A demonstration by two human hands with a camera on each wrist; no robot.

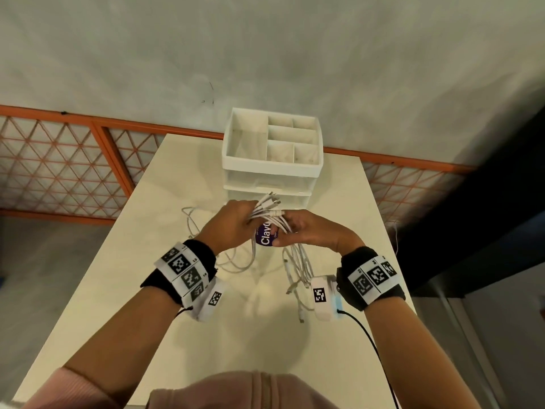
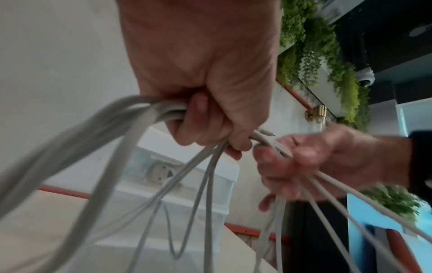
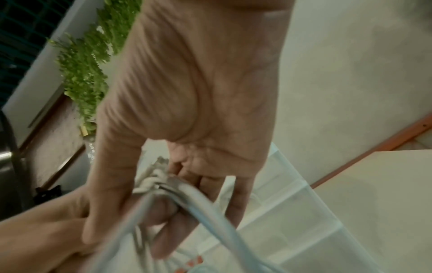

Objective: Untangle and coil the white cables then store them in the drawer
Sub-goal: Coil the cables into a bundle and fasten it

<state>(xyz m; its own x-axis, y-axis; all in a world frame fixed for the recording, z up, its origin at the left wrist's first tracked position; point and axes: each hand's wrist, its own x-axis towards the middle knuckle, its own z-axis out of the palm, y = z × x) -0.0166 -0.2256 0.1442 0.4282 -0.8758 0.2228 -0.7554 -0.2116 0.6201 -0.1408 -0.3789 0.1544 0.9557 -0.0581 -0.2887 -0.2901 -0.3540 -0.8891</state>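
Observation:
A bundle of white cables (image 1: 269,215) is held up over the table, plug ends fanning toward the drawer unit. My left hand (image 1: 233,224) grips the bundle in a fist; in the left wrist view its fingers (image 2: 210,125) curl round the cables (image 2: 112,133). My right hand (image 1: 306,233) holds the same bundle just right of it, thumb and fingers round the strands (image 3: 187,192). Loose loops hang below both hands and trail on the table (image 1: 236,264). A purple round label (image 1: 265,239) shows between the hands. The white drawer unit (image 1: 272,169) stands behind, its drawers shut.
The drawer unit's top is an open tray with several compartments (image 1: 292,134). The cream table (image 1: 147,290) ends at a wall with an orange lattice railing (image 1: 59,160). A dark area borders the table's right side (image 1: 472,231).

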